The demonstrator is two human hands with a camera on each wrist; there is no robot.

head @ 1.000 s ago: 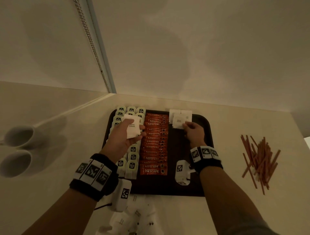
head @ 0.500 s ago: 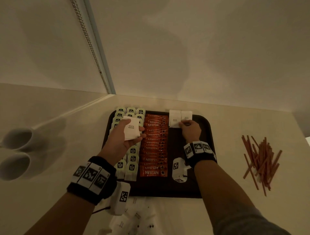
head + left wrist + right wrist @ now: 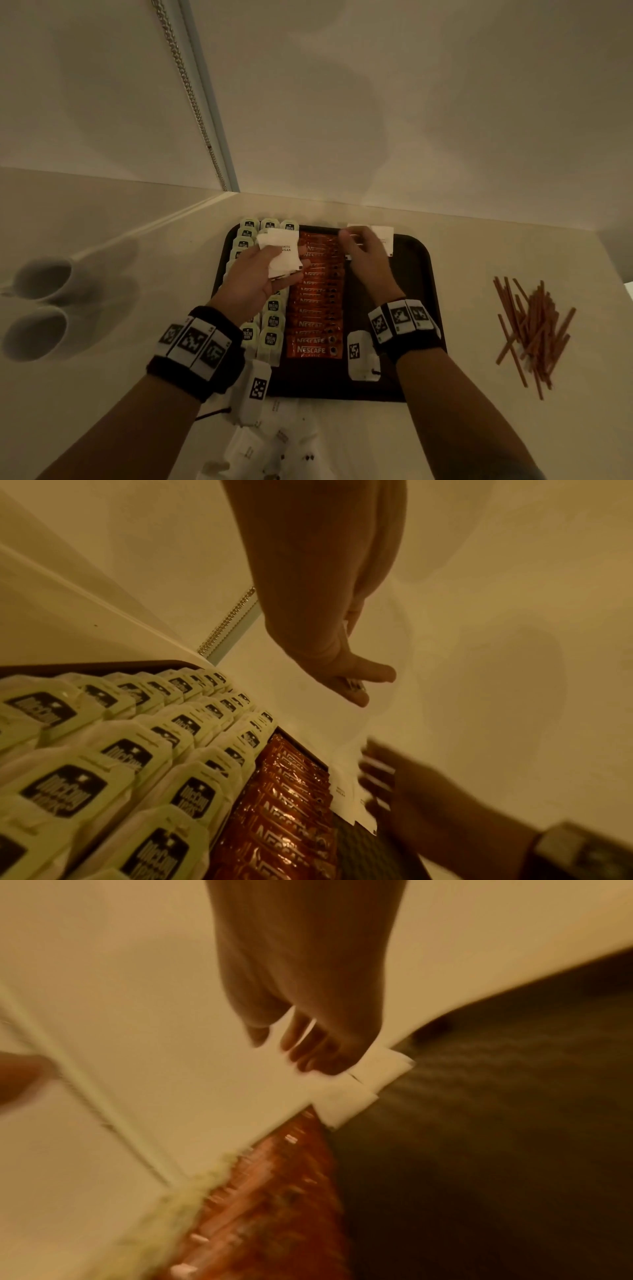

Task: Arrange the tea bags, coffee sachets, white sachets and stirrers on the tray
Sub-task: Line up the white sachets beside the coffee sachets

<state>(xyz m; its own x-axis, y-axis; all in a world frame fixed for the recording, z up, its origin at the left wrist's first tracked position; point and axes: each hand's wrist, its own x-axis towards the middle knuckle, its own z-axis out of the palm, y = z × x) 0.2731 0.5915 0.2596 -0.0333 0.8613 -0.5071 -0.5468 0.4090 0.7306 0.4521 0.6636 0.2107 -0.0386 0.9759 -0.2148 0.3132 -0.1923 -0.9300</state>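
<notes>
A dark brown tray holds columns of pale green tea bags on its left and a row of orange coffee sachets in the middle. A few white sachets lie at its far edge. My left hand is palm up over the tea bags and grips a small stack of white sugar sachets. My right hand hovers just right of that stack, over the far coffee sachets, with relaxed fingers that hold nothing. Brown stirrers lie in a loose pile on the counter to the right.
Two white cups stand on the counter at the left. More loose white sachets lie in front of the tray's near edge. A wall and a beaded chain rise behind the tray. The tray's right half is bare.
My right hand has left the white sachets at the tray's far edge and moved left toward the stack. My left hand has shifted slightly farther and to the right with its stack.
</notes>
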